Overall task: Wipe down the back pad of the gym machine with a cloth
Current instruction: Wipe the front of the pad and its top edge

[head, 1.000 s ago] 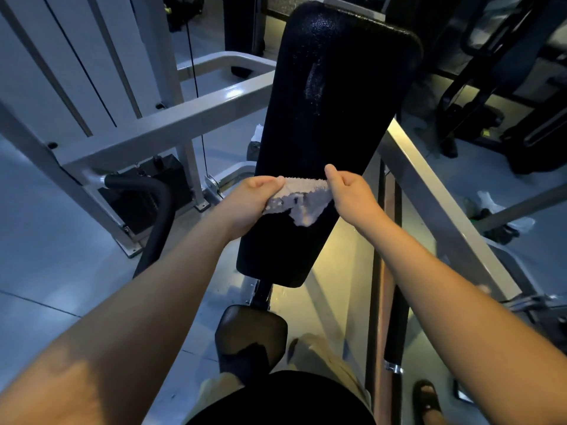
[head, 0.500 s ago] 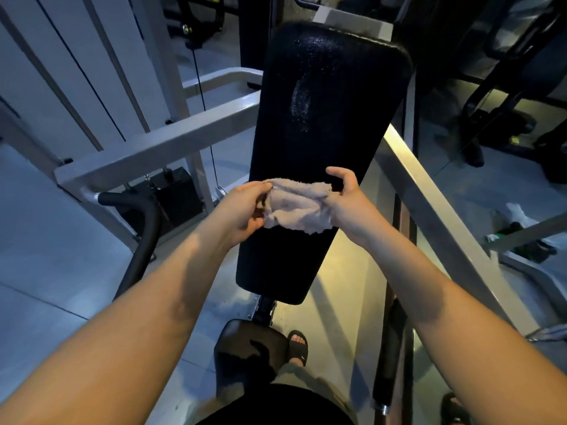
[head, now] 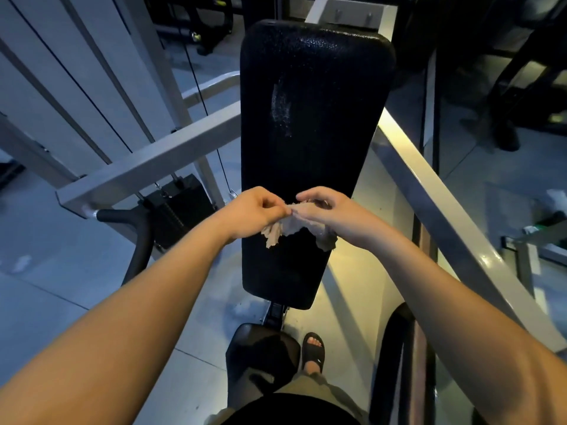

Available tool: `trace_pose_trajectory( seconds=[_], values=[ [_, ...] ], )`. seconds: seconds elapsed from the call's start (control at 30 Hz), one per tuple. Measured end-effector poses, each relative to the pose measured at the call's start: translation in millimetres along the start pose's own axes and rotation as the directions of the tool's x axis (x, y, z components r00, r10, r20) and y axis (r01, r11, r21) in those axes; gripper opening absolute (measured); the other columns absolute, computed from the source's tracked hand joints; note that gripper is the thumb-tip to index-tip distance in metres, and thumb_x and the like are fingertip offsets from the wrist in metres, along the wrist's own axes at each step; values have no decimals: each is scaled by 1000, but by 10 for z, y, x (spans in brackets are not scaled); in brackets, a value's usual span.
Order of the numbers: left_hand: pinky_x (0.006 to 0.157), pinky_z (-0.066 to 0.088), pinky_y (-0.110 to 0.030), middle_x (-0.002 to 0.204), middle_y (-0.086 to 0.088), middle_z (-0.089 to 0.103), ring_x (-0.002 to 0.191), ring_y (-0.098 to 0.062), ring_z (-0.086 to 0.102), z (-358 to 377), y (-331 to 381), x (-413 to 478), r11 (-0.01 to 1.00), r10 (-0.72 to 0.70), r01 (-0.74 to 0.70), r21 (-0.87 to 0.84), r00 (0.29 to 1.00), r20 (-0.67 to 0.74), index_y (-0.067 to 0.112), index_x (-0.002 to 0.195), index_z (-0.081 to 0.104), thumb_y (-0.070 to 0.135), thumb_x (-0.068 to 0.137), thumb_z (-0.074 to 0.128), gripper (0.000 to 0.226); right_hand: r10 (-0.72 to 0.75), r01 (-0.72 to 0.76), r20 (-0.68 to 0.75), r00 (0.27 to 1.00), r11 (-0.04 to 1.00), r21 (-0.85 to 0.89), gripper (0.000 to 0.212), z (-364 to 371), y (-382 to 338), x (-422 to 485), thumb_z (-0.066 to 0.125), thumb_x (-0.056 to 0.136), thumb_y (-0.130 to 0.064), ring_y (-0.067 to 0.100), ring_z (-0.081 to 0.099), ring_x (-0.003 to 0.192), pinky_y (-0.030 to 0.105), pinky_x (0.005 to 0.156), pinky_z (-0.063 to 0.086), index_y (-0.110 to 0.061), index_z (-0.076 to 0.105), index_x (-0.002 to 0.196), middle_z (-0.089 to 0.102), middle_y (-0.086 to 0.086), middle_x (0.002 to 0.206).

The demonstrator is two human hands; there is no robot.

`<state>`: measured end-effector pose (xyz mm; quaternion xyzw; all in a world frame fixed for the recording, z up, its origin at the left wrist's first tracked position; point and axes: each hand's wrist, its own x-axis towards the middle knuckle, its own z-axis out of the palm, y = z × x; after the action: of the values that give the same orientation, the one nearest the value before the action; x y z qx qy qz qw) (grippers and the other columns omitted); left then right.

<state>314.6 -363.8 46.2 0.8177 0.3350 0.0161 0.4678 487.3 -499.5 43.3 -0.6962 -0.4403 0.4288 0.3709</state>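
Now your left hand point(head: 254, 213) and right hand point(head: 334, 216) sit close together before the long black textured vinyl back pad point(head: 313, 118), each grip pinching the crumpled pale beige cloth point(head: 294, 226). It hangs bunched between them over the pad's lower half, with a dull smear point(head: 280, 108) higher up.

Pale, crumpled cloth point(head: 294, 224) bunched in front of lower half of long black pebbled back pad point(head: 316, 142); pad tilted, whitish streak on upper part
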Motion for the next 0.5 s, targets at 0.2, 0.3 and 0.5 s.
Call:
trace_pose_trajectory(
  seconds=[0.2,0.3,0.5],
  values=[
    [91,55,-35,106,5,66,98,-14,65,45,-55,44,999,-40,37,-21,988,-151,25,84,78,40,96,65,23,-16,-63,-280,960,961,-269,17,17,113,123,75,88,-32,14,38,118,31,100,38,-25,64,77,43,-4,120],
    [79,61,-38,77,2,74,73,-20,70,155,-62,60,988,-96,67,-141,972,-214,25,89,76,35,94,68,14,-93,34,-361,928,985,-167,12,97,83,104,68,88,-22,18,62,86,42,74,52,-16,60,82,63,-1,89],
    [78,57,-37,97,-18,73,89,-27,67,164,163,48,668,-161,99,-737,987,-13,-2,104,74,6,94,46,31,-171,135,-252,952,978,-156,24,280,32,54,68,97,-42,0,62,88,19,72,51,-28,55,111,63,-16,98]
  ],
)
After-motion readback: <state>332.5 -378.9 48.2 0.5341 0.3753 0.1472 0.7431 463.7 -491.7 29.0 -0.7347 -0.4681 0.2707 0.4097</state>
